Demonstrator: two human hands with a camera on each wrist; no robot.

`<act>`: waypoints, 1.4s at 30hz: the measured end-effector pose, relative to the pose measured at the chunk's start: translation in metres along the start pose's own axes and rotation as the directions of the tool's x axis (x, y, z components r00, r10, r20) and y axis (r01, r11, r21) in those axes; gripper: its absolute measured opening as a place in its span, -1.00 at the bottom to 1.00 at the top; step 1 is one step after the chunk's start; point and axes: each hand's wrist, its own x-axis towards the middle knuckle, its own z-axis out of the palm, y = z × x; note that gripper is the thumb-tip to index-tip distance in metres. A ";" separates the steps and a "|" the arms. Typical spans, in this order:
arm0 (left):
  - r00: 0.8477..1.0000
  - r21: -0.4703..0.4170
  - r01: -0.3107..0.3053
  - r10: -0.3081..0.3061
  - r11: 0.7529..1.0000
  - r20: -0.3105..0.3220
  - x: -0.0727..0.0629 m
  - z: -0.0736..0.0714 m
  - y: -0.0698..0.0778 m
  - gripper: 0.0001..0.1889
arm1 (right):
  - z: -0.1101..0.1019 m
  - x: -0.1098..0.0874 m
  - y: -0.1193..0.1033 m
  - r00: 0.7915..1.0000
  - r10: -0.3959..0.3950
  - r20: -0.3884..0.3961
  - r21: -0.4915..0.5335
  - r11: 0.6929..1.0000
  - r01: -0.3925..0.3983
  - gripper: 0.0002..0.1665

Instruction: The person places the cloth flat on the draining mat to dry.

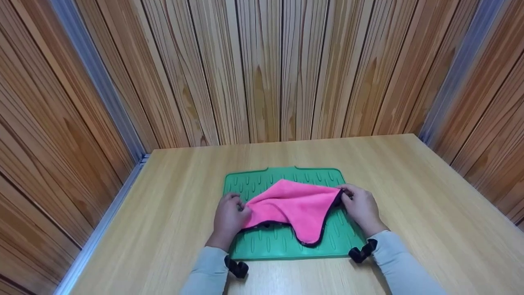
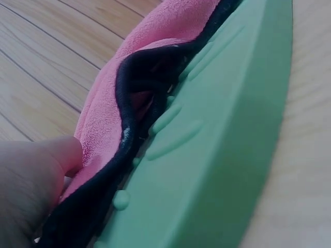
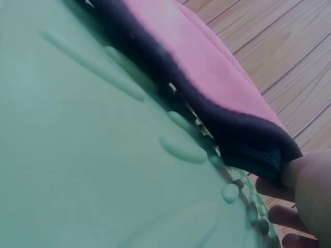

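A pink cloth [image 1: 292,203] with a dark edging lies rumpled over a green ridged mat [image 1: 270,246]. My left hand [image 1: 231,215] pinches the cloth's left end, close over the mat's left edge. At the upper right corner of the cloth, my right hand [image 1: 362,207] grips the dark edging between thumb and fingers. One rounded corner of the cloth hangs toward the mat's front. In the left wrist view the edging [image 2: 126,119] bows up in a fold above the mat's ridges. The right wrist view shows the thumb [image 3: 315,181] over the cloth's corner.
The mat lies on a light wooden table [image 1: 163,213]. Wood-plank walls [image 1: 262,73] stand behind and at both sides, with metal posts [image 1: 102,82] in the corners. A black strap piece [image 1: 237,268] sticks out from each wrist.
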 end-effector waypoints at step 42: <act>0.985 -0.155 -0.007 0.033 0.988 0.169 -0.022 -0.013 -0.011 -0.74 | 0.001 -0.052 -0.030 0.974 -0.071 0.217 0.129 0.991 0.043 -0.67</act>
